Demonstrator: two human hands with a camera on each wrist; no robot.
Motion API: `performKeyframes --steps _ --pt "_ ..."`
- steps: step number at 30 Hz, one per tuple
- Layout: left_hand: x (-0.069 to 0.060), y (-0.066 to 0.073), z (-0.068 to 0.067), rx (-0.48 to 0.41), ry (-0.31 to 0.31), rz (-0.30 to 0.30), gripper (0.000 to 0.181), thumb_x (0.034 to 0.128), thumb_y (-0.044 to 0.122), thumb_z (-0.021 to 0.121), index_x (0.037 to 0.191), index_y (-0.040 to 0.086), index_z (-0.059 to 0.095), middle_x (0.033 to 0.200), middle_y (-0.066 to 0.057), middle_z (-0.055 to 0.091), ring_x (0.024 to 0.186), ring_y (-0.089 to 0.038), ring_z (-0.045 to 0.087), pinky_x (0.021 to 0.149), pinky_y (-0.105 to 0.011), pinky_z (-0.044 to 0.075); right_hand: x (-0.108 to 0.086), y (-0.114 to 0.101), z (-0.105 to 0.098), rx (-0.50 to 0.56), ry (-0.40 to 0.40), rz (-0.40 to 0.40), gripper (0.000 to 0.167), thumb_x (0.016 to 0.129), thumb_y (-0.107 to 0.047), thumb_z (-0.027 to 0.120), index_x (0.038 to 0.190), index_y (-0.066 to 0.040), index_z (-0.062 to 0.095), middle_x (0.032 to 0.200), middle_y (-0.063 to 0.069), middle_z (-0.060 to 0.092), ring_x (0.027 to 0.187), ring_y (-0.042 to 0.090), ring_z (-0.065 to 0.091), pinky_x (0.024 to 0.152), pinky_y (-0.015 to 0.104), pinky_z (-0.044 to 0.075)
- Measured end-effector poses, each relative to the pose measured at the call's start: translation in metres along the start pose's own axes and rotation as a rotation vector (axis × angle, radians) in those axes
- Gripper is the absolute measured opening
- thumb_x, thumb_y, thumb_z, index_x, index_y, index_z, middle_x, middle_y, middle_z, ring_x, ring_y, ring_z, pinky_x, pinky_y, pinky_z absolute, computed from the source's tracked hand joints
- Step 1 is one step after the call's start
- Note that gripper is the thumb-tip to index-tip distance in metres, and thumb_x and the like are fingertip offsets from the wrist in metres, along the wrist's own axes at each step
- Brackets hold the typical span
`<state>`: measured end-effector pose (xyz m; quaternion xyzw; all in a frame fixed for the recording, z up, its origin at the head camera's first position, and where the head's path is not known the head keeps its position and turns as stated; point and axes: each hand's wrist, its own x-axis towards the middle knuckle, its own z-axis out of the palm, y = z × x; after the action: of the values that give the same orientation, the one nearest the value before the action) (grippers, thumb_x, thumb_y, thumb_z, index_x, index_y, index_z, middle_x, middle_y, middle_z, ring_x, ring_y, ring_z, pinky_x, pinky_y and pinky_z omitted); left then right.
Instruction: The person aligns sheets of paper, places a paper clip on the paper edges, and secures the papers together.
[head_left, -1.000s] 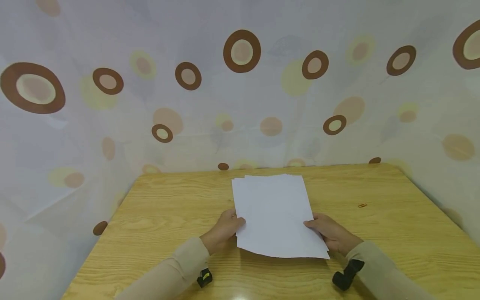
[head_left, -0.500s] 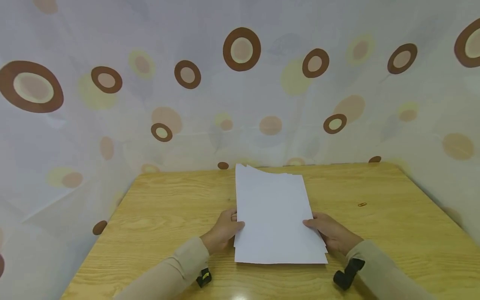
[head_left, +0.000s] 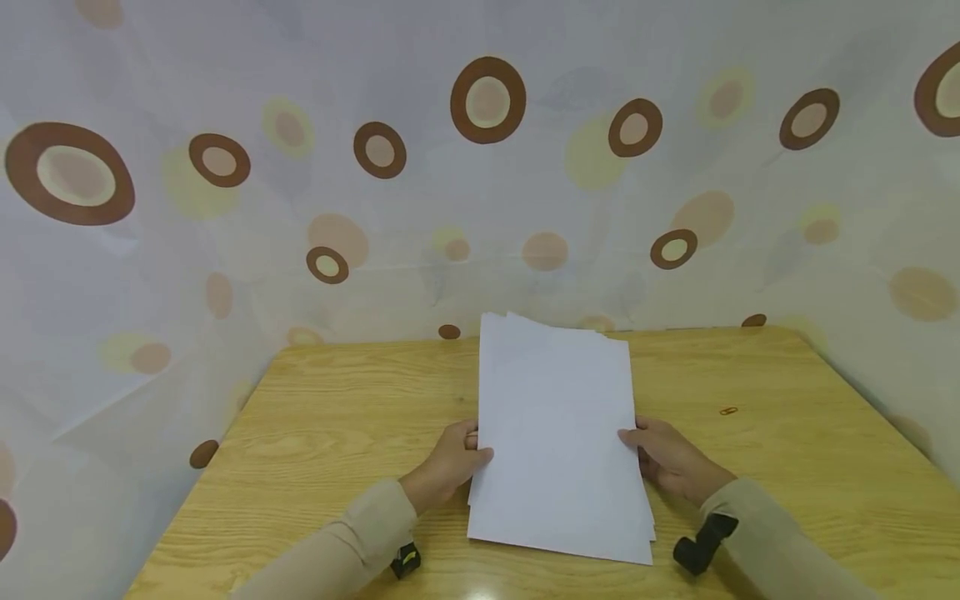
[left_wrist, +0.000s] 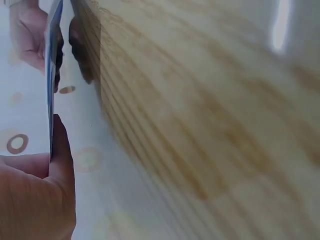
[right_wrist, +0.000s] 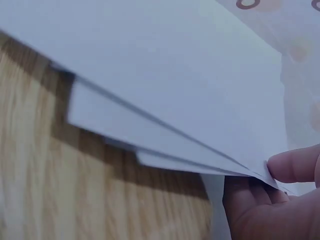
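Several white paper sheets [head_left: 558,433] form a loose stack between both hands, raised off the table. My left hand [head_left: 447,462] pinches the stack's left edge, thumb on top and fingers beneath. On the opposite edge my right hand [head_left: 678,458] does the same. Seen by the right wrist camera, the sheets [right_wrist: 165,75] are fanned unevenly, with lower corners poking out under the top one; the right thumb [right_wrist: 295,165] presses on top. The left wrist view catches the stack edge-on, a thin line rising from the left hand [left_wrist: 37,200].
An orange paper clip [head_left: 728,411] lies on the wooden table [head_left: 352,408] to the right of the paper. A patterned cloth with brown rings [head_left: 420,208] hangs behind the table and along its sides. Black wrist straps [head_left: 705,542] sit on the sleeves.
The stack has gone from lying flatter to being tilted up, its far edge higher and its near edge closer to me. Both hands kept their grip; the right one shifted slightly right.
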<state>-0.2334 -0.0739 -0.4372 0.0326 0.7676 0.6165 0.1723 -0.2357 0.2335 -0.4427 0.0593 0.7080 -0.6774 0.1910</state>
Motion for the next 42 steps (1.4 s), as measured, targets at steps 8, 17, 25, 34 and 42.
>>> performKeyframes --steps 8,17,25,34,42 --pt "-0.006 0.006 0.003 0.017 -0.033 0.054 0.051 0.0919 -0.007 0.055 0.139 -0.013 0.035 0.120 -0.025 0.059 0.111 -0.033 0.060 0.091 -0.041 0.051 -0.004 0.000 -0.003 0.032 0.020 -0.038 0.057 0.102 -0.014 0.045 0.143 0.016 0.018 0.120 0.011 0.053 0.096 0.007 0.057 0.082 0.026 0.051" --pt "-0.001 0.016 -0.009 -0.027 -0.087 0.119 0.037 0.0966 0.007 0.056 0.130 -0.007 0.052 0.119 -0.020 0.063 0.106 -0.026 0.063 0.087 -0.037 0.053 -0.012 -0.009 -0.001 -0.022 0.034 -0.107 0.057 0.104 -0.017 0.041 0.146 0.012 0.017 0.140 0.020 0.038 0.105 0.005 0.051 0.084 0.022 0.048" --pt "0.005 0.027 -0.017 -0.075 -0.054 0.159 0.037 0.0966 0.006 0.056 0.131 -0.006 0.051 0.121 -0.020 0.063 0.106 -0.024 0.064 0.087 -0.035 0.053 -0.015 -0.019 0.000 -0.021 0.020 -0.192 0.058 0.104 -0.017 0.041 0.148 0.010 0.014 0.137 0.016 0.043 0.101 -0.004 0.054 0.087 0.019 0.048" --pt "0.008 0.034 -0.018 -0.075 0.062 0.227 0.035 0.0947 0.005 0.059 0.128 -0.007 0.054 0.115 -0.020 0.066 0.103 -0.024 0.066 0.084 -0.033 0.054 -0.020 -0.029 0.005 -0.056 0.017 -0.256 0.059 0.105 -0.023 0.039 0.150 0.006 0.012 0.152 0.021 0.027 0.119 0.001 0.045 0.092 0.014 0.044" --pt "0.004 0.040 -0.019 -0.070 0.123 0.282 0.035 0.0938 0.002 0.059 0.127 -0.008 0.054 0.116 -0.023 0.065 0.105 -0.028 0.065 0.084 -0.033 0.054 -0.023 -0.037 0.012 -0.063 0.043 -0.380 0.055 0.105 -0.019 0.037 0.149 0.008 0.015 0.147 0.027 0.032 0.112 -0.002 0.049 0.090 0.014 0.044"
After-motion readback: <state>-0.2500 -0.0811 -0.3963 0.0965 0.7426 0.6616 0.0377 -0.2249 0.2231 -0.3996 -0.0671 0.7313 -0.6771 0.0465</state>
